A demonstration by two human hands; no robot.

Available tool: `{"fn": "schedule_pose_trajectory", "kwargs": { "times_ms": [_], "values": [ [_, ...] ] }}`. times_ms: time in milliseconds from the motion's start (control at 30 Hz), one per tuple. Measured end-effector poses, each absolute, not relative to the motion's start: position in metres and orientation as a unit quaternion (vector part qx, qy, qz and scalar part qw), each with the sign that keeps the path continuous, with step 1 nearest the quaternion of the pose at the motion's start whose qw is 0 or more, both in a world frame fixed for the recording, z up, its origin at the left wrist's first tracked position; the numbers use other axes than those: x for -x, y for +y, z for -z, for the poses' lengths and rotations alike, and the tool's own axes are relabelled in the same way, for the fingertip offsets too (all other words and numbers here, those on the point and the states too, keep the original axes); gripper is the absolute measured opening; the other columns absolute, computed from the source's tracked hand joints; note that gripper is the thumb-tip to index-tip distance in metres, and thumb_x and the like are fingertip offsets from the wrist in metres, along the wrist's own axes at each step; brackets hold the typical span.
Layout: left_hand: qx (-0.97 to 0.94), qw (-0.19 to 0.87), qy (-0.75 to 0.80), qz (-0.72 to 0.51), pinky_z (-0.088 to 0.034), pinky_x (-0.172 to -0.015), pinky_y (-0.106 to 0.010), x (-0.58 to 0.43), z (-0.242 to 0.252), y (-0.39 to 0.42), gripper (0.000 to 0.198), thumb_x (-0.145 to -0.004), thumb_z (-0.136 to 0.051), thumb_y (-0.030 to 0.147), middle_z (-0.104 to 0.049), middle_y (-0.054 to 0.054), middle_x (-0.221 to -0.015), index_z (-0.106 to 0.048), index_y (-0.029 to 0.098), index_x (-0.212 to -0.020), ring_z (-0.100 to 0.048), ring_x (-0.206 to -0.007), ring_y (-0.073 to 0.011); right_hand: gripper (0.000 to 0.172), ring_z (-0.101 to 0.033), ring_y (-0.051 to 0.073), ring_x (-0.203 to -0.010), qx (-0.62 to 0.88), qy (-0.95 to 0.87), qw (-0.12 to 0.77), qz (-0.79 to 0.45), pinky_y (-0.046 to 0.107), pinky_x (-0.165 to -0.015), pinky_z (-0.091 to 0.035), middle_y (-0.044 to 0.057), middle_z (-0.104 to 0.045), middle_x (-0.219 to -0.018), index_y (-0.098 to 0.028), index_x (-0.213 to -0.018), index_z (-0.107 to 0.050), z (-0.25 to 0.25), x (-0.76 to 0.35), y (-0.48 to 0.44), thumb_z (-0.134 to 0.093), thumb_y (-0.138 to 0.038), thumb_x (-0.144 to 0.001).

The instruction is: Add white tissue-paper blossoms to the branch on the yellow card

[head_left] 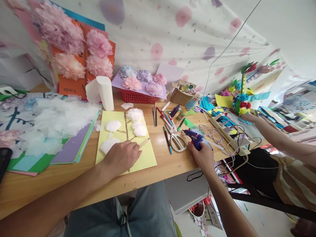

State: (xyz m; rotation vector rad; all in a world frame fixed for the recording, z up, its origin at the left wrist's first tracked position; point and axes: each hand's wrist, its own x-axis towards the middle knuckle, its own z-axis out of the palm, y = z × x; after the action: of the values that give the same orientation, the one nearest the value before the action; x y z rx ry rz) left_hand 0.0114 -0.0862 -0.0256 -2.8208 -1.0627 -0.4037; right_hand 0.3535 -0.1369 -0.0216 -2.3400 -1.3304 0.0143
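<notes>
My right hand is wrapped round the handle of a blue hot glue gun, its nozzle pointing left above the table. My left hand rests with curled fingers on a yellow sheet of paper. A thin pale strip with a dark tip sticks out beside its fingertips; whether the fingers grip it, I cannot tell. Brown branch lines run over the sheet. On it sit a fluffy white paper flower and several flatter white tissue pieces, one partly hidden by my left hand.
White-handled scissors and several markers lie between sheet and glue gun. A paper roll, a red basket and tissue sheets stand or lie around. At right are a power strip, cords and another person's arm.
</notes>
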Motion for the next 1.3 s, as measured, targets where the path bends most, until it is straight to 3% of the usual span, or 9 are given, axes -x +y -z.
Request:
{"fn": "schedule_pose_trajectory", "kwargs": {
  "times_ms": [167,267,433,533,633,733,900,1033,1300],
  "values": [
    [0.926,0.047,-0.347,0.138,-0.048,-0.059,-0.031,-0.010,0.025,-0.085,0.023,-0.099,-0.050,0.020,-0.073,-0.008,-0.082,-0.069,0.013,-0.087,-0.070,-0.079,-0.0237,0.048,-0.063,0.027,-0.073,0.844,-0.480,0.240,-0.019,0.036,-0.067,-0.043,0.010,-0.071,-0.078,-0.017,-0.081,-0.070,0.019,-0.360,-0.141,-0.060,-0.064,-0.081],
    [0.926,0.041,-0.351,0.134,-0.047,-0.058,-0.031,-0.011,0.024,-0.084,0.026,-0.099,-0.048,0.020,-0.073,-0.009,-0.080,-0.069,0.013,-0.085,-0.070,-0.077,-0.0235,0.048,-0.067,0.029,-0.079,0.839,-0.436,0.326,0.006,0.039,-0.073,-0.049,0.012,-0.075,-0.090,-0.016,-0.096,-0.073,0.018,-0.359,-0.163,-0.063,-0.061,-0.082],
    [0.916,-0.001,-0.387,0.111,-0.046,-0.058,-0.030,-0.015,0.019,-0.083,0.034,-0.101,-0.043,0.023,-0.073,-0.009,-0.080,-0.070,0.014,-0.083,-0.070,-0.076,-0.0235,0.025,-0.066,0.025,-0.077,0.721,-0.466,0.437,0.268,0.037,-0.074,-0.053,0.009,-0.069,-0.080,-0.017,-0.088,-0.069,0.011,-0.314,-0.213,-0.063,-0.041,-0.092],
    [0.897,-0.047,-0.420,0.129,-0.049,-0.065,-0.031,-0.004,0.005,-0.072,0.036,-0.101,-0.044,0.030,-0.076,-0.008,-0.085,-0.074,0.016,-0.089,-0.071,-0.081,-0.0238,0.013,-0.069,0.022,-0.088,0.609,-0.667,0.376,0.205,0.034,-0.081,-0.055,0.008,-0.072,-0.096,-0.019,-0.103,-0.068,0.006,-0.268,-0.207,-0.067,-0.022,-0.091],
    [0.834,-0.066,-0.511,0.196,-0.051,-0.076,-0.033,0.028,-0.021,-0.049,0.033,-0.097,-0.049,0.036,-0.078,-0.007,-0.102,-0.077,0.021,-0.108,-0.072,-0.092,-0.0257,0.029,-0.068,0.021,-0.104,0.479,-0.830,0.278,0.060,0.032,-0.087,-0.056,0.011,-0.070,-0.118,-0.018,-0.122,-0.062,0.003,-0.225,-0.172,-0.053,-0.009,-0.096],
    [0.784,-0.058,-0.588,0.191,-0.051,-0.083,-0.036,0.069,-0.047,-0.026,0.034,-0.092,-0.054,0.036,-0.078,-0.009,-0.110,-0.077,0.021,-0.112,-0.071,-0.097,-0.0279,0.039,-0.066,0.023,-0.102,0.409,-0.900,0.143,0.050,0.035,-0.080,-0.057,0.015,-0.064,-0.134,-0.014,-0.130,-0.058,0.001,-0.195,-0.136,-0.043,-0.001,-0.095],
    [0.780,-0.085,-0.614,0.085,-0.049,-0.078,-0.035,0.091,-0.055,-0.013,0.030,-0.087,-0.057,0.033,-0.079,-0.009,-0.102,-0.080,0.021,-0.102,-0.070,-0.093,-0.0285,0.028,-0.064,0.026,-0.088,0.361,-0.929,-0.030,0.078,0.038,-0.066,-0.054,0.015,-0.069,-0.110,-0.010,-0.119,-0.063,-0.003,-0.173,-0.106,-0.042,-0.010,-0.101],
    [0.819,-0.121,-0.560,0.025,-0.045,-0.075,-0.032,0.068,-0.043,-0.020,0.029,-0.087,-0.058,0.030,-0.077,-0.009,-0.107,-0.079,0.021,-0.104,-0.069,-0.098,-0.0276,0.026,-0.062,0.024,-0.084,0.320,-0.942,-0.039,0.089,0.036,-0.064,-0.050,0.012,-0.066,-0.094,-0.012,-0.105,-0.065,0.000,-0.173,-0.101,-0.040,-0.015,-0.104],
    [0.785,-0.088,-0.612,-0.031,-0.040,-0.067,-0.032,0.049,-0.028,-0.023,0.023,-0.085,-0.056,0.024,-0.075,-0.011,-0.095,-0.076,0.020,-0.095,-0.067,-0.086,-0.0283,0.015,-0.056,0.020,-0.079,0.317,-0.944,0.040,0.082,0.031,-0.061,-0.043,0.008,-0.063,-0.089,-0.015,-0.090,-0.063,0.008,-0.191,-0.110,-0.051,-0.007,-0.096]
  ]
}}
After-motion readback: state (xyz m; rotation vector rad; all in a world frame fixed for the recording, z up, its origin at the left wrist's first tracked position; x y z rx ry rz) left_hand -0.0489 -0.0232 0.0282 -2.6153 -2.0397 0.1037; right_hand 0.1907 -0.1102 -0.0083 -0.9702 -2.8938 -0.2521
